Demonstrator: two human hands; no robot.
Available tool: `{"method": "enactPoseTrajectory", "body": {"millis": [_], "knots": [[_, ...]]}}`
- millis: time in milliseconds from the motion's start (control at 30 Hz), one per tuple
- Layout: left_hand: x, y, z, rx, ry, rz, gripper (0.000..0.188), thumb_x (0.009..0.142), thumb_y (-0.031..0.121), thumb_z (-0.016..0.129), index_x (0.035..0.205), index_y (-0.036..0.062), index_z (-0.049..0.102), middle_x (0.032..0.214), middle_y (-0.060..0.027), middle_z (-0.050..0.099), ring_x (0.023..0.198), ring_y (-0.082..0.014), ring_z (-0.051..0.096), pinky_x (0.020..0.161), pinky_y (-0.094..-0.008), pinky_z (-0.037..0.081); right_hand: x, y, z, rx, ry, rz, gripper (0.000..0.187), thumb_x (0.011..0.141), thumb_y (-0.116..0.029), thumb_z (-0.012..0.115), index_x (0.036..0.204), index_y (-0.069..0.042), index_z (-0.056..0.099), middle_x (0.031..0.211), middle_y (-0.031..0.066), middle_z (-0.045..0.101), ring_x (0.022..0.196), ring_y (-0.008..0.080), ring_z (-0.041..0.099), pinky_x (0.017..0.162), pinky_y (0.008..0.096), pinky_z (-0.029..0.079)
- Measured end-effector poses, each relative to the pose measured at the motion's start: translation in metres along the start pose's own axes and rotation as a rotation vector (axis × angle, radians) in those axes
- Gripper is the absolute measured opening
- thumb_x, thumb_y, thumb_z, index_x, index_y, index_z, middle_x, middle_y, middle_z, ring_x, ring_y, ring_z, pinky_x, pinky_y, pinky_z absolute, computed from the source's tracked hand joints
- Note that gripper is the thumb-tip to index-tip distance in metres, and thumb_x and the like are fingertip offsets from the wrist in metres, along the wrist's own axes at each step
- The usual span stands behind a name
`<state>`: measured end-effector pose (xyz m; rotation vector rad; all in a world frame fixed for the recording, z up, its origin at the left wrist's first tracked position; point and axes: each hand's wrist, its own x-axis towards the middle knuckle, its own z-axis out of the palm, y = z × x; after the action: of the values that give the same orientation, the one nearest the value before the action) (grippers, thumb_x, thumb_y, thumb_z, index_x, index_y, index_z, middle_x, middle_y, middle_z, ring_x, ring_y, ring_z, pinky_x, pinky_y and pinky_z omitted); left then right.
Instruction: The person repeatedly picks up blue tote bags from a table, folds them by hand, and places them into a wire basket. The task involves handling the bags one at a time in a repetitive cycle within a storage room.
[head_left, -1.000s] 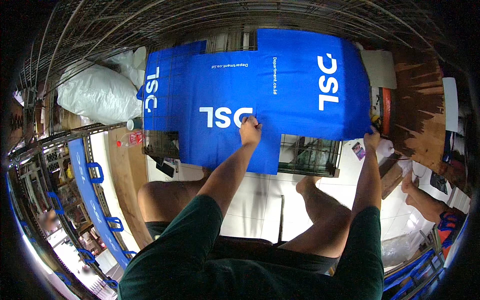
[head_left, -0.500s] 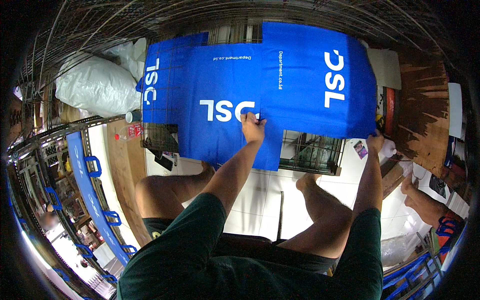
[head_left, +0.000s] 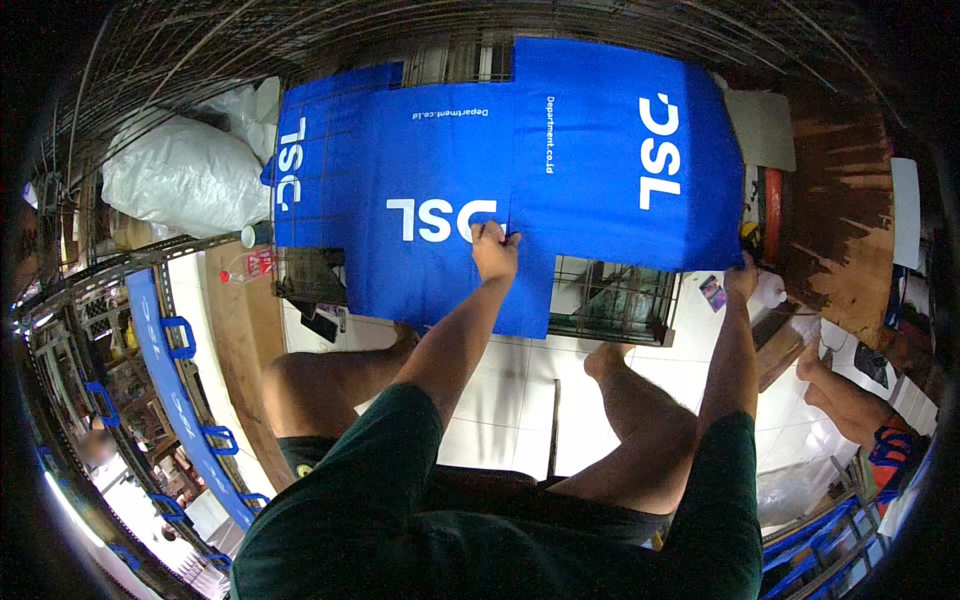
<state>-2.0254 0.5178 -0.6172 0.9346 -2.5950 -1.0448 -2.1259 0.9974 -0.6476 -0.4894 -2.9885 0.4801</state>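
Note:
A large blue fabric panel point(head_left: 440, 150) with white print lies spread over a wire-mesh frame point(head_left: 625, 300), with pieces of differing heights side by side. Near a seam at its middle, my left hand point(head_left: 495, 252) is closed, fingertips pinched together on the fabric beside the large white letters. At the lower right corner of the panel, my right hand point(head_left: 741, 280) pinches the fabric's edge. Most of the right fingertips are hidden by the cloth and the hand itself.
A bulging white plastic bag point(head_left: 185, 180) stands left of the panel. Below it are a wooden plank point(head_left: 238, 330) and a clear bottle with a red cap point(head_left: 245, 268). A worn brown board point(head_left: 840, 230) stands at the right. Another person's leg point(head_left: 850, 395) shows at lower right.
The whole scene sits slightly farther left in the picture. Both hands keep their places on the blue fabric, with no clear change in grip.

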Motion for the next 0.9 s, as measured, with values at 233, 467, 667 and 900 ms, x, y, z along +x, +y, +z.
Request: {"method": "enactPoseTrajectory", "body": {"millis": [233, 467, 667, 900], "knots": [[0.001, 0.005, -0.004, 0.01, -0.046, -0.01, 0.035, 0.059, 0.003, 0.077, 0.067, 0.0037, 0.042, 0.079, -0.012, 0.047, 0.069, -0.0346, 0.052, 0.063, -0.0439, 0.044, -0.011, -0.012, 0.008, 0.108, 0.14, 0.133, 0.036, 0.064, -0.006, 0.057, 0.098, -0.005, 0.066, 0.088, 0.0203, 0.062, 0.086, 0.0339, 0.06, 0.078, 0.0401, 0.048], [-0.001, 0.009, -0.003, 0.028, -0.063, -0.015, 0.032, 0.06, 0.004, 0.076, 0.068, 0.0031, 0.045, 0.075, -0.012, 0.048, 0.071, -0.0344, 0.053, 0.063, -0.0432, 0.045, -0.013, -0.025, 0.005, 0.009, 0.271, 0.087, 0.032, 0.065, -0.008, 0.058, 0.096, -0.005, 0.066, 0.09, 0.0213, 0.061, 0.084, 0.036, 0.059, 0.077, 0.0413, 0.047], [-0.002, -0.009, -0.001, 0.005, -0.066, 0.056, 0.03, 0.062, 0.007, 0.076, 0.071, 0.0033, 0.047, 0.077, -0.0123, 0.05, 0.075, -0.0336, 0.053, 0.065, -0.0429, 0.045, -0.026, -0.078, -0.033, -0.088, 0.096, 0.285, 0.031, 0.068, -0.016, 0.058, 0.097, -0.006, 0.064, 0.1, 0.019, 0.059, 0.096, 0.0353, 0.055, 0.081, 0.0425, 0.045], [-0.015, 0.029, -0.041, -0.052, 0.036, 0.175, 0.03, 0.068, 0.016, 0.073, 0.076, 0.0041, 0.046, 0.073, -0.0106, 0.047, 0.079, -0.0311, 0.049, 0.069, -0.0408, 0.041, -0.035, -0.095, -0.1, 0.032, 0.075, 0.085, 0.032, 0.075, -0.018, 0.059, 0.105, -0.007, 0.06, 0.095, 0.0153, 0.062, 0.089, 0.0307, 0.058, 0.08, 0.0366, 0.046]]}}
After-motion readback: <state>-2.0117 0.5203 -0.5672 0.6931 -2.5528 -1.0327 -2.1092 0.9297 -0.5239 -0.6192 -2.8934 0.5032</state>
